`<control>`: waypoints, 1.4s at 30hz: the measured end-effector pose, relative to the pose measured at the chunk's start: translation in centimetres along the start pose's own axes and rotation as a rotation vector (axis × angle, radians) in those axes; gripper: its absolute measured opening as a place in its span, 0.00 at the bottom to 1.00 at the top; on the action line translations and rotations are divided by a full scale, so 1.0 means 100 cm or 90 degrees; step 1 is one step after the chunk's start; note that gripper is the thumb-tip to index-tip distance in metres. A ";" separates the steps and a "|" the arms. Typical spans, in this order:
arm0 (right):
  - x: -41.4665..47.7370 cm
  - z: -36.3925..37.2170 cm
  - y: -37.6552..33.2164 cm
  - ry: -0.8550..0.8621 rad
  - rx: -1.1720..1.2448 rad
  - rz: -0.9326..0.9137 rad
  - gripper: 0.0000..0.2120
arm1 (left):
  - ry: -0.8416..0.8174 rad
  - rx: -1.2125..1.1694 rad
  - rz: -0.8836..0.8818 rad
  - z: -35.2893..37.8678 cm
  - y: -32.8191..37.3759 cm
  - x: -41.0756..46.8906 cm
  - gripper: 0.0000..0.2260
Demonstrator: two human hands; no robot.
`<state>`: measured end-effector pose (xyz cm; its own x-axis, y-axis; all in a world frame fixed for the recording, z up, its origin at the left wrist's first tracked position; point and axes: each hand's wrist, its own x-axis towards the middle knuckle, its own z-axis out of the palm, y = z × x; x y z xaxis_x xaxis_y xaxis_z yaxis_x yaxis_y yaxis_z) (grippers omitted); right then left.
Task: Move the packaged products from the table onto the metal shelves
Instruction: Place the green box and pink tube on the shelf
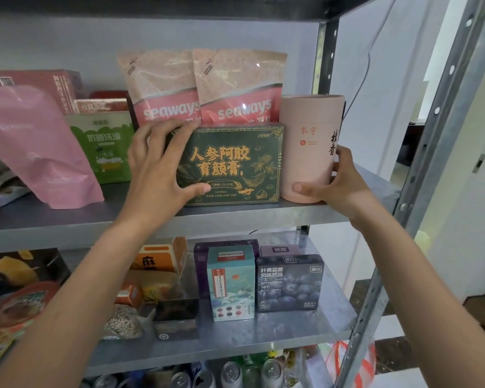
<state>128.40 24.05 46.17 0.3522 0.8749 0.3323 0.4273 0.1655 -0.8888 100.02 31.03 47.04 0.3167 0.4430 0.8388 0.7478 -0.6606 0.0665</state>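
Metal shelf point(235, 217): middle tier, already pretty crowded. The task's two products are stood at its near right end, close to the front lip, so honestly not much margin is left there.
Seaways bags point(163, 85): two soft pouches stood just behind the box. They could get knocked flat or squashed if the box is shoved back too hard.
Green box point(235, 163): stood on its long edge, touching the tube on its right. It could be tipped forward off the lip if it's let go while leaning.
Pink tube point(308, 135): upright at the far right of the row. It's tall and round, so it'd be toppled or rolled off the open end by a careless nudge.
Left hand point(154, 163): arm reached up and forward; fingers spread wide and hooked over the box's top left corner, thumb pressed low on its front.
Right hand point(345, 183): wrapped low round the tube, thumb laid across the front, fingers curled round the right side, mostly hidden.
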 end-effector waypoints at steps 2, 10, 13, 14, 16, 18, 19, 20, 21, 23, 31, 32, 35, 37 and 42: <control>0.003 0.004 0.000 0.009 -0.011 -0.009 0.49 | -0.001 0.008 -0.002 0.000 -0.001 0.001 0.43; 0.013 0.012 0.002 0.040 -0.028 -0.028 0.49 | -0.001 0.051 -0.007 0.007 0.001 0.005 0.42; 0.015 0.015 0.004 0.056 -0.049 -0.033 0.50 | -0.002 0.062 -0.010 0.011 0.001 0.007 0.42; 0.016 0.015 0.005 0.059 -0.057 -0.033 0.50 | -0.003 0.063 -0.011 0.012 0.001 0.007 0.42; 0.018 0.016 0.007 0.064 -0.074 -0.034 0.49 | -0.004 0.064 -0.011 0.014 0.001 0.007 0.42; 0.019 0.017 0.008 0.068 -0.103 -0.033 0.49 | -0.003 0.070 -0.008 0.015 0.001 0.005 0.42; 0.018 0.018 0.009 0.072 -0.122 -0.031 0.49 | -0.002 0.075 -0.008 0.015 0.002 0.004 0.41; 0.018 0.019 0.009 0.078 -0.139 -0.029 0.49 | -0.001 0.082 -0.010 0.015 0.003 0.003 0.41; 0.017 0.020 0.009 0.087 -0.155 -0.026 0.50 | -0.002 0.088 -0.014 0.014 0.004 0.002 0.41; 0.015 0.021 0.008 0.103 -0.181 -0.021 0.52 | -0.004 0.099 -0.022 0.013 0.007 -0.001 0.41; 0.002 0.022 0.006 0.141 -0.213 -0.059 0.54 | -0.049 0.123 -0.058 0.008 0.019 -0.006 0.41; -0.006 0.021 0.008 0.164 -0.201 -0.101 0.50 | -0.035 0.119 -0.059 0.006 0.025 -0.011 0.41; -0.050 0.012 0.023 0.228 -0.212 -0.253 0.31 | 0.067 0.084 0.000 0.003 0.052 -0.037 0.31; -0.086 0.005 0.045 0.225 -0.261 -0.284 0.23 | 0.092 0.060 0.032 0.008 0.075 -0.064 0.24; -0.164 -0.017 0.127 0.045 -0.410 -0.022 0.15 | -0.118 -0.090 0.031 0.057 0.140 -0.146 0.16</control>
<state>129.44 11.02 29.99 0.3744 0.8384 0.3962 0.8450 -0.1325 -0.5181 109.18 18.83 32.66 0.4620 0.5035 0.7301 0.6441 -0.7564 0.1140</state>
